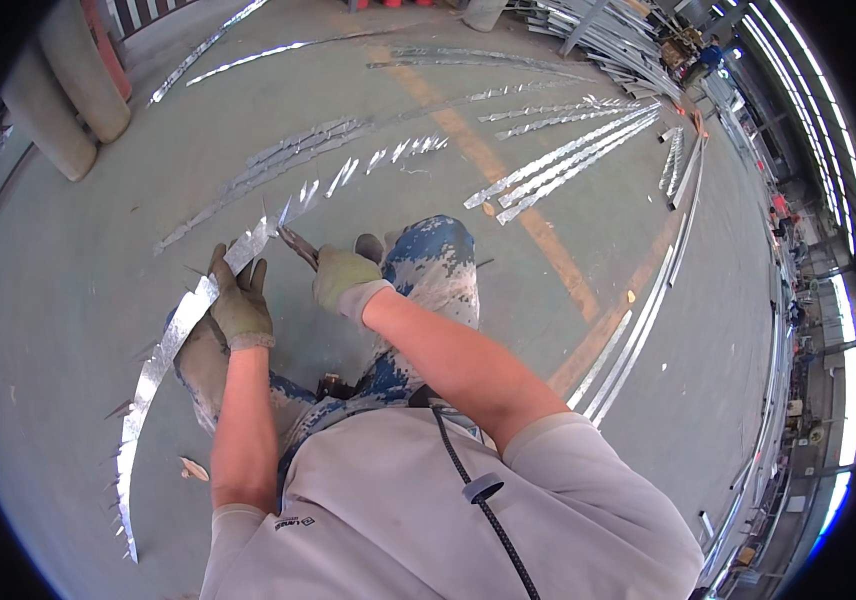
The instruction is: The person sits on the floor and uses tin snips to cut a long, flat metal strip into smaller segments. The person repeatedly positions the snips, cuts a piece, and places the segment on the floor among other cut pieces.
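A long, shiny metal strip [155, 370] with pointed teeth along its edge runs from the lower left up past my knees. My left hand [240, 305], in a grey-green work glove, is wrapped round it over my left thigh. In my right hand [341, 278], gloved the same way, is a pair of dark pliers [298, 247]. Their jaws meet the strip's edge just beyond my left hand. Past the jaws, several teeth [348, 172] stand out at an angle; nearer me, thin spikes project from the strip's left side.
Several toothed strips [573, 160] lie on the green floor ahead and to the right. Long metal bars [638, 330] rest on the right. A heap of metal profiles [603, 40] is at the far right. Round pillars [73, 90] stand at the far left. A dry leaf [193, 468] lies near my left arm.
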{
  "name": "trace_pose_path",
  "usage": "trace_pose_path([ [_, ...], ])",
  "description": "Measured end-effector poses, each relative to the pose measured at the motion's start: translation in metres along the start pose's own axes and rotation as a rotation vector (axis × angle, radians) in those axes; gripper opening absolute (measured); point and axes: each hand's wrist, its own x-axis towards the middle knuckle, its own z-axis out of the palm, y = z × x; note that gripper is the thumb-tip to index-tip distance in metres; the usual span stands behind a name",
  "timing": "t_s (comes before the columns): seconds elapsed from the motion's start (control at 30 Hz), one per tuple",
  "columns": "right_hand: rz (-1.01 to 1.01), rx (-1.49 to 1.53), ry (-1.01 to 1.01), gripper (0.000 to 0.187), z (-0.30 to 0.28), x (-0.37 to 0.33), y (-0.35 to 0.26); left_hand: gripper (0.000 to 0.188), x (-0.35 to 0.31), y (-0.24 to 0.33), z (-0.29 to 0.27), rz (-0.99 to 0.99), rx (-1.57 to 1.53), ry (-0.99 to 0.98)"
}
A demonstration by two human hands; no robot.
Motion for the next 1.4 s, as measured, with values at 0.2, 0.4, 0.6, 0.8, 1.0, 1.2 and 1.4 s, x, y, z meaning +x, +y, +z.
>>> trace_pose_path([
  [0.2,0.05,0.03,0.019,0.035,-0.025,0.021,0.03,0.046,0.004,-0.016,0.051,-0.058,0.103,0.019],
  [0.4,0.133,0.086,-0.05,0.039,-0.043,0.03,0.042,0.045,0.016,-0.04,0.052,-0.15,0.117,-0.044],
  [0.6,0.087,-0.177,-0.053,0.072,-0.015,0.045,0.048,0.046,0.025,-0.059,0.016,-0.236,0.083,-0.114],
  [0.8,0.102,0.058,-0.006,0.039,0.006,0.044,0.054,0.048,0.008,-0.035,-0.01,-0.302,0.074,-0.038],
  [1.0,0.152,0.099,-0.024,0.042,0.025,0.059,0.067,0.047,-0.006,-0.001,-0.008,-0.22,0.057,0.105],
  [1.2,0.134,0.433,-0.225,0.039,0.028,0.035,0.071,0.044,-0.002,0.002,-0.018,-0.214,-0.018,0.016],
  [1.4,0.023,0.728,-0.543,0.046,0.025,-0.007,0.035,0.049,0.003,-0.007,-0.028,-0.247,-0.148,-0.098],
])
